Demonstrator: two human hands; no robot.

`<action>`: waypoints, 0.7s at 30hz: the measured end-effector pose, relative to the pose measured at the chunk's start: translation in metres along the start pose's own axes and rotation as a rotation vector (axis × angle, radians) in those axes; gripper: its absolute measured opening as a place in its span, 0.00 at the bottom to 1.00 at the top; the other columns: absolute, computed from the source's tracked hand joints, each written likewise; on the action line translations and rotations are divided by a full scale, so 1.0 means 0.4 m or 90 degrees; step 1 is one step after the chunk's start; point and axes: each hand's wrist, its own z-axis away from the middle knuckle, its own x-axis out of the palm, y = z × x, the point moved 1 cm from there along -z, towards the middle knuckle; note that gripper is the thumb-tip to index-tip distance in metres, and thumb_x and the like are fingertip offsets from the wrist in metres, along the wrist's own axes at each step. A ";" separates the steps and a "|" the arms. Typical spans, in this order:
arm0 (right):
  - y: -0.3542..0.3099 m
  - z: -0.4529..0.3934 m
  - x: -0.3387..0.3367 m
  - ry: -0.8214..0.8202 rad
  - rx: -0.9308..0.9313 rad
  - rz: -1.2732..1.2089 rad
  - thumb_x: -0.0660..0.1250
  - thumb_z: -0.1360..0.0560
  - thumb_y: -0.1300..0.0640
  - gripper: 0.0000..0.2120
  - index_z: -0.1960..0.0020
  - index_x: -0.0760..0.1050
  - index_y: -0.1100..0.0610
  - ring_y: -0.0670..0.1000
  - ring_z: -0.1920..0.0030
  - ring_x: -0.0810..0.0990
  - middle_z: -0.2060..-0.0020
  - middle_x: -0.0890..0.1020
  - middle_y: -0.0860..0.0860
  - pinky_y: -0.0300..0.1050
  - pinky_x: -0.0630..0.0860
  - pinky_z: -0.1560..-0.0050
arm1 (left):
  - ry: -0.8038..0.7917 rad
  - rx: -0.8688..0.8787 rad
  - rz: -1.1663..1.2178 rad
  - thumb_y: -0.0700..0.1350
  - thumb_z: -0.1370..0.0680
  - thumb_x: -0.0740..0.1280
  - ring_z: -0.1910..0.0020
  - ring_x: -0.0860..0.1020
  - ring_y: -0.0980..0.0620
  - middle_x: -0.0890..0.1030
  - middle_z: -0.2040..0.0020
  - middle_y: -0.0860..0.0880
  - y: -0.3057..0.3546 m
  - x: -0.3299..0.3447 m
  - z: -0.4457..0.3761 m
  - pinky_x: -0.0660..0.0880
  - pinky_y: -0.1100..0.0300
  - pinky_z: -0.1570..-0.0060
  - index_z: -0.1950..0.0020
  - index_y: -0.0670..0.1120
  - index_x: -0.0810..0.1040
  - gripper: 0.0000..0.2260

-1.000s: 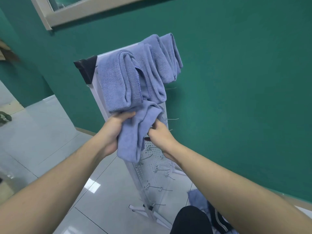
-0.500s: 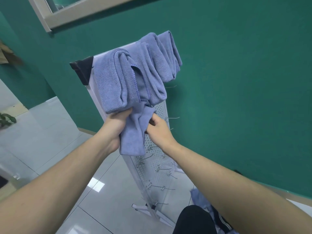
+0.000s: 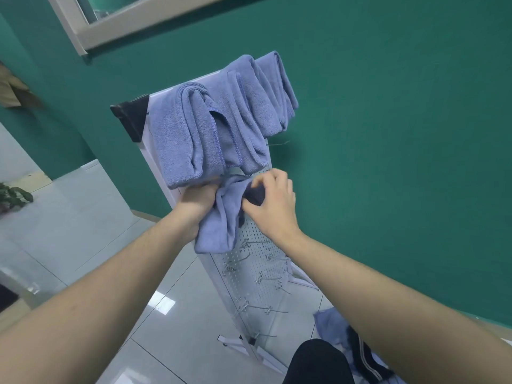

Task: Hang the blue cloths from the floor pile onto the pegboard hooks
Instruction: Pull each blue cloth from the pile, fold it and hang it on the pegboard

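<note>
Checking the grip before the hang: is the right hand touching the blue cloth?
Touching. The head view shows the right hand with fingers curled into the blue cloth, pinching its bunched top against the pegboard.

Blue cloth held against white pegboard, left hand gripping one side, right hand pinching the other. Folded cloths hanging above; cloth pile on floor.
</note>
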 end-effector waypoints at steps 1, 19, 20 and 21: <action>-0.004 -0.007 -0.007 -0.006 0.012 -0.011 0.73 0.29 0.51 0.16 0.45 0.71 0.53 0.51 0.45 0.69 0.46 0.70 0.47 0.48 0.68 0.44 | -0.025 0.007 -0.053 0.48 0.19 0.65 0.54 0.78 0.46 0.81 0.54 0.45 0.001 0.000 -0.006 0.76 0.52 0.50 0.55 0.47 0.78 0.08; -0.038 -0.015 -0.020 -0.264 0.132 -0.327 0.57 0.18 0.62 0.18 0.31 0.76 0.57 0.45 0.37 0.76 0.38 0.79 0.48 0.32 0.70 0.36 | 0.029 0.501 -0.501 0.43 0.26 0.71 0.43 0.76 0.38 0.74 0.41 0.41 -0.082 -0.039 0.087 0.75 0.49 0.49 0.32 0.41 0.73 0.23; -0.036 -0.014 -0.024 -0.283 0.129 -0.335 0.58 0.17 0.60 0.17 0.29 0.74 0.57 0.43 0.36 0.74 0.36 0.77 0.47 0.26 0.68 0.39 | 0.028 0.503 -0.503 0.40 0.27 0.73 0.44 0.76 0.38 0.73 0.41 0.40 -0.093 -0.039 0.084 0.76 0.49 0.51 0.31 0.40 0.72 0.25; -0.032 -0.015 -0.021 -0.302 0.122 -0.318 0.62 0.17 0.56 0.18 0.28 0.72 0.55 0.42 0.36 0.73 0.36 0.76 0.46 0.21 0.66 0.44 | 0.030 0.506 -0.505 0.37 0.28 0.74 0.46 0.77 0.37 0.72 0.41 0.40 -0.099 -0.038 0.081 0.77 0.48 0.52 0.32 0.40 0.72 0.25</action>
